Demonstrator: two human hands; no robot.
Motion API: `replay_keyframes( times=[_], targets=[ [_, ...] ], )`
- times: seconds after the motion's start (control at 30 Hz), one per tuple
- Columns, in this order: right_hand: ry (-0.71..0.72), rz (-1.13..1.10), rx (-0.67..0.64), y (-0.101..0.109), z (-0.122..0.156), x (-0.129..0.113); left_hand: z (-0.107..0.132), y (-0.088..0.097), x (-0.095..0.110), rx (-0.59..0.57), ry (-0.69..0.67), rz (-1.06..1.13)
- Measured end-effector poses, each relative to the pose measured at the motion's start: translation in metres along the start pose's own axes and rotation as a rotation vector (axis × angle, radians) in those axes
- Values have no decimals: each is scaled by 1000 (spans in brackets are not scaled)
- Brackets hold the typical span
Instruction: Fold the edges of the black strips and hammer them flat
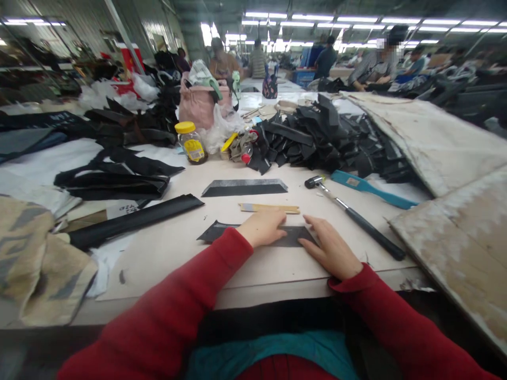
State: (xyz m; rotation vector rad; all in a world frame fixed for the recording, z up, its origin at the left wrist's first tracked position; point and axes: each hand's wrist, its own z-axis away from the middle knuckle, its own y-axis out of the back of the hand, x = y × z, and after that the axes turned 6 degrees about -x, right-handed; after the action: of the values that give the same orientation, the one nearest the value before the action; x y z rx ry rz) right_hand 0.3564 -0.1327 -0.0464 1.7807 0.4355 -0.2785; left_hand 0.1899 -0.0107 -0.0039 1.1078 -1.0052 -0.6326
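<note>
My left hand and my right hand lie flat on a dark, pointed strip of leather or synthetic material, one on each side of its middle. Neither hand grips it, and my left hand hides part of it. Just beyond my fingertips is a narrow wooden ruler. A similar dark piece with a grey face lies farther on. To my right are a steel hammer with a black handle and a flat teal-handled tool. The hammer is nearest my right hand, without touching it.
The pale worktable holds a heap of black cut pieces, a long black strip, and a yellow-lidded jar. Large stained boards lie at right. A co-worker sits at the far right.
</note>
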Motion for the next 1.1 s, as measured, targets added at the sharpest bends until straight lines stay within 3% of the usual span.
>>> replay_keyframes(
  times=[0.13, 0.33, 0.63, 0.87, 0.93, 1.1],
  targets=[
    [0, -40, -98, 10, -9, -3, -7, 2, 0, -111, 24, 97],
    [-56, -25, -369, 32, -36, -20, 2, -1, -5, -48, -29, 193],
    [-27, 35, -228, 23, -40, -30, 8, -4, -8, 36, -99, 243],
    [33, 71, -220, 22, -43, -29, 7, -8, -3, 121, -90, 189],
    [51, 43, -203, 28, -47, -28, 8, -3, 0, 241, -87, 165],
    [6, -133, 22, 66, -90, -18, 19, 14, 7, 845, -112, -48]
  ],
)
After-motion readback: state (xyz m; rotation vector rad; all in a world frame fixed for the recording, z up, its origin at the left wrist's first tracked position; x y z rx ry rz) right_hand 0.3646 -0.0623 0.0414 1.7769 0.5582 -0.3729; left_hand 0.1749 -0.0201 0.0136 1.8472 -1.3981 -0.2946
